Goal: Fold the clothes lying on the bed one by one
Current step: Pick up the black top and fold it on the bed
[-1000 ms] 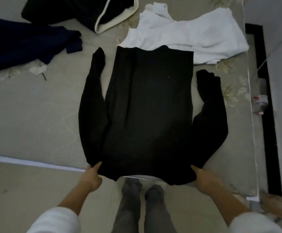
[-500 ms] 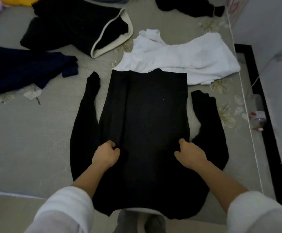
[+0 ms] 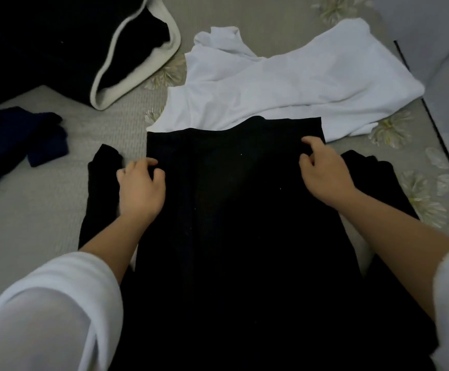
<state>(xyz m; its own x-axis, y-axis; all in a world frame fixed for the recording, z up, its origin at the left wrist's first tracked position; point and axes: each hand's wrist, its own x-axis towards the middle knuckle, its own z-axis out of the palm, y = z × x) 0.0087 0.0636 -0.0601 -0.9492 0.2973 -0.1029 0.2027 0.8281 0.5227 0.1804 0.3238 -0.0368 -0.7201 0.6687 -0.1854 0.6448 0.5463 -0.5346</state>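
Observation:
A black long-sleeved garment (image 3: pixel 231 210) lies flat on the grey flowered bed (image 3: pixel 44 210), its straight far edge overlapping a white garment (image 3: pixel 285 84). Its sleeves lie out to either side, the left one (image 3: pixel 100 183) and the right one (image 3: pixel 373 178). My left hand (image 3: pixel 140 191) rests at the body's left edge near the far end, fingers curled and pinching the fabric. My right hand (image 3: pixel 322 172) sits by the far right corner, fingers and thumb also curled on the cloth.
A black garment with a cream lining (image 3: pixel 57 49) lies at the back left. A navy garment (image 3: pixel 9 145) is crumpled at the left. The bed's right edge (image 3: pixel 432 124) runs close to the white garment.
Both hands have slid from the garment's near end, past its middle, up to its far edge. The view has moved closer over the bed.

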